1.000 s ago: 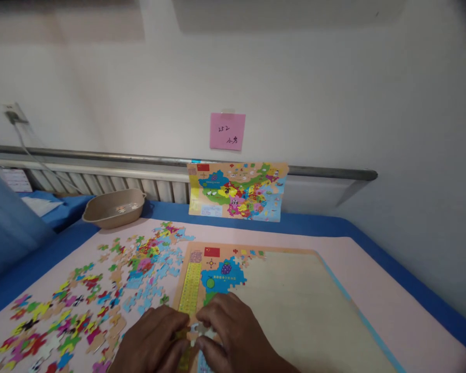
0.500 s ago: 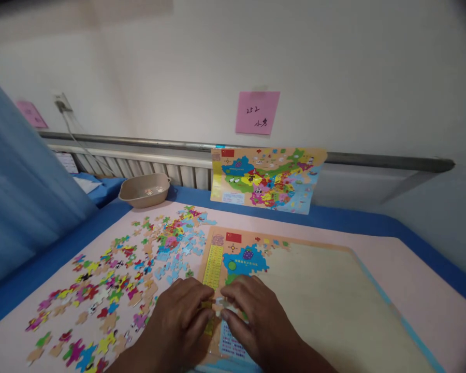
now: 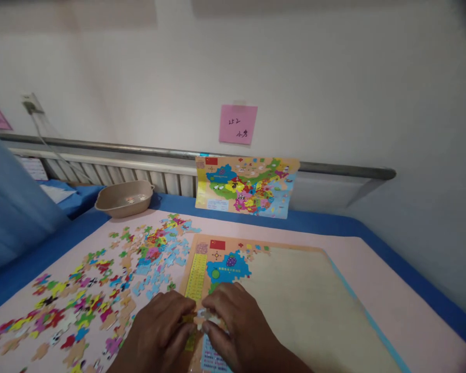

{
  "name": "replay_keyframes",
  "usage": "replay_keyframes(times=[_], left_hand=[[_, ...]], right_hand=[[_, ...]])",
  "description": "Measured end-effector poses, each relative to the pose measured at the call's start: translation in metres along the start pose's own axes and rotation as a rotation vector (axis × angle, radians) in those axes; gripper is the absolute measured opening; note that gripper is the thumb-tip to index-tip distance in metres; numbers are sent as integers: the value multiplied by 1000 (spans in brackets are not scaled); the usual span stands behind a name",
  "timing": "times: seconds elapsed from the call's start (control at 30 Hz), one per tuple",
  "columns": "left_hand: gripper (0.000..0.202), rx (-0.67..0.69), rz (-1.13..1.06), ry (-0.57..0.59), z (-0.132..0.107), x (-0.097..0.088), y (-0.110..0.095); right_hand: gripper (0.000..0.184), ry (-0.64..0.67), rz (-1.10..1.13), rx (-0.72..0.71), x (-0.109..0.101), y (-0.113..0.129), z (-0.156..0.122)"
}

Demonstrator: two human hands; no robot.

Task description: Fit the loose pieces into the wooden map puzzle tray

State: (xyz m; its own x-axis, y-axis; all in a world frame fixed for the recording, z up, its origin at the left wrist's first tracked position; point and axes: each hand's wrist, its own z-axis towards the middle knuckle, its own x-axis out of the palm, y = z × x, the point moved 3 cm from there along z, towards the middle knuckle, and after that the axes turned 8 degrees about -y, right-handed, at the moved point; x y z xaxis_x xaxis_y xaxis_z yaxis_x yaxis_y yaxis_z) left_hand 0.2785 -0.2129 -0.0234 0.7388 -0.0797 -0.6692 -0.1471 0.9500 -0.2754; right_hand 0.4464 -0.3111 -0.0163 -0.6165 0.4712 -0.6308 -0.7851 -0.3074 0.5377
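A wooden puzzle board (image 3: 295,295) lies on the pink mat, with a red flag, a yellow strip and a blue map piece set in its top left corner. My left hand (image 3: 161,331) and my right hand (image 3: 236,326) meet at the board's left edge, fingertips pinched together on a small pale puzzle piece (image 3: 206,314) pressed on the board. Loose coloured puzzle pieces (image 3: 112,280) are spread over the mat to the left of my hands.
A finished map picture (image 3: 246,186) leans against the wall rail at the back, under a pink sticky note (image 3: 237,124). A beige basin (image 3: 124,198) stands at the back left. Blue cloth (image 3: 11,217) rises at the left. The mat's right edge runs along a blue border (image 3: 411,285).
My hands stay together on the same small piece at the board's left edge. The view has swung slightly, first to the left, then back to the right.
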Motion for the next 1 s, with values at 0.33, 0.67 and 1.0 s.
replay_keyframes(times=[0.33, 0.67, 1.0], left_hand=[[14, 58, -5, 4, 3, -3, 4], [22, 54, 35, -18, 2, -1, -2], [20, 23, -17, 5, 3, -4, -1]], right_hand=[[36, -28, -48, -43, 0, -3, 0], [29, 20, -8, 2, 0, -1, -1], [23, 18, -30, -14, 0, 0, 0]])
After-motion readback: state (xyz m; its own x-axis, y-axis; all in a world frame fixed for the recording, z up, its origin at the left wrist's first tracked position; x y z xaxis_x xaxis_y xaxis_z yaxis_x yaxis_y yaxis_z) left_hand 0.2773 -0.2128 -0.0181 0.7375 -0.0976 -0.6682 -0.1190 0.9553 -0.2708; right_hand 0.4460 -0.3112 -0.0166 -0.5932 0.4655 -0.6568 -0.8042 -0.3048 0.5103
